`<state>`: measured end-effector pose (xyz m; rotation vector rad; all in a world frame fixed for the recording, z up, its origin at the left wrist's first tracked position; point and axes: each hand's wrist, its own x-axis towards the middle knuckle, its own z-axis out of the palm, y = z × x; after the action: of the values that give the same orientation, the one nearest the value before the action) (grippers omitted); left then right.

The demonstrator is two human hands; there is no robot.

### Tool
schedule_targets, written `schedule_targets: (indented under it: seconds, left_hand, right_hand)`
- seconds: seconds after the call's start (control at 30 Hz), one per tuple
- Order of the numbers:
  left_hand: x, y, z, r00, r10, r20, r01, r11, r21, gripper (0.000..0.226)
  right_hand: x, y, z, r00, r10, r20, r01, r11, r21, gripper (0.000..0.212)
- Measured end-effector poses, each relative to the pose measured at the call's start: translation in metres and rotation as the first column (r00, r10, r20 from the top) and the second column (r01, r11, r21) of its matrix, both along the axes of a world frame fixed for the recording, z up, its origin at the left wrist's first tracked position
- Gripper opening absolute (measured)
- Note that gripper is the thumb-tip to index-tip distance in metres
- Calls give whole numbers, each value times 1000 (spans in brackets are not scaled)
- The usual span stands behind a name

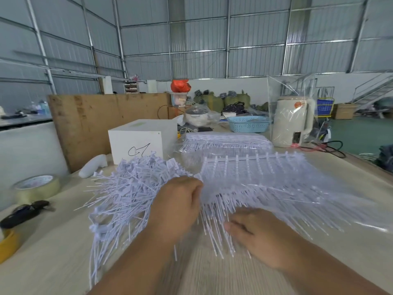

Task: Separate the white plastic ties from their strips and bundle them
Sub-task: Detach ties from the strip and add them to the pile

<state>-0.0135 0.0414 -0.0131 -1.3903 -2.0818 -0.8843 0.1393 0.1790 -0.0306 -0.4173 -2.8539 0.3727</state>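
The right hand (257,235) rests with loose fingers on the tips of the ties, whose long axes run toward the person. The left hand (180,205), nearer the strip (251,158), curls around its left edge; the loose ties (127,188) lie heaped just left

Light: bright, even, diffuse daylight; soft shadows
Blur: left hand (177,206), right hand (258,235) motion-smeared
Edges: wide-angle bending of walls

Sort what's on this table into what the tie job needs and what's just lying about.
Job: loose separated ties; ties on strips; wrapped stack of strips; left hand; right hand.

Lying about: tape roll; white box; blue basket; kettle.
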Motion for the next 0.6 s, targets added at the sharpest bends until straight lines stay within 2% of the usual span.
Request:
schedule_targets:
  seconds: [0.07,0.2,0.27,0.33,0.43,0.6]
  left_hand:
    - [-3,-2,2,995,96,23,-98,988,116,15]
    - [1,-4,6,990,133,47,-140,960,243,13]
    - [3,-3,6,992,115,51,-125,957,262,14]
    - [5,-1,6,994,71,83,-89,964,251,20]
    - [9,4,2,996,7,89,-25,980,198,29]
    - [11,11,-1,992,-108,66,106,994,34,41]
  right_hand:
    - [0,-1,2,999,-30,-14,30,999,-11,48]
    - [-7,-3,8,988,-101,-121,120,979,163,42]
    - [-13,0,11,981,-112,-158,129,986,104,36]
    - [-21,8,13,990,-49,-135,52,998,17,36]
    - [-39,21,13,999,-32,29,31,999,33,32]
    - [-66,23,9,996,-89,-4,89,996,-30,9]
